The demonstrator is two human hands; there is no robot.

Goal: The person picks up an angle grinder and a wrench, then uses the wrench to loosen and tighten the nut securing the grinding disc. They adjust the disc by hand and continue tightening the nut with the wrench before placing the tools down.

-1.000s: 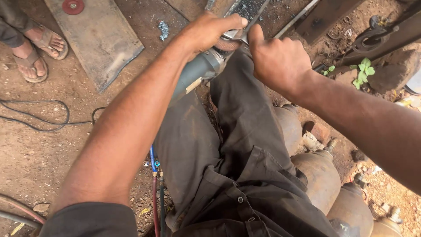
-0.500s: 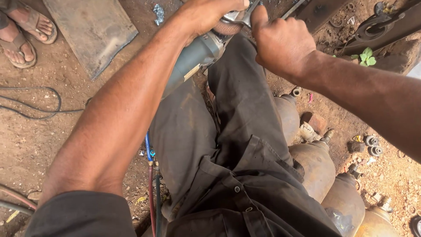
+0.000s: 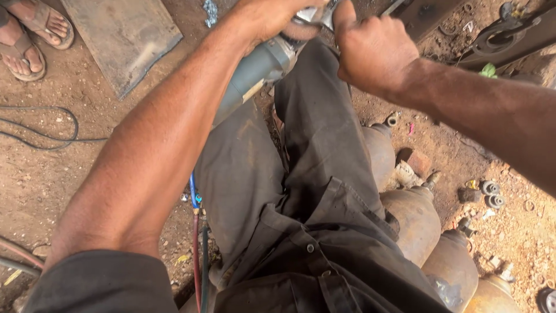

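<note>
Angle grinder (image 3: 260, 72), grey-bodied, lying across the person's lap at the top of the view. Left hand (image 3: 272, 17) is clenched over its head end; right hand (image 3: 373, 52) is closed on a metal wrench-like tool (image 3: 315, 14) at the disc. Judged heavy, rigid and hard-cased; best gripped around the barrel-shaped body. Rusty gas cylinders (image 3: 414, 217) lie beside the leg.

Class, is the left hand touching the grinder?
Touching. The head view shows the left hand wrapped over the front end of the grey grinder, fingers closed around it with no gap. The right hand sits beside its head.
</note>
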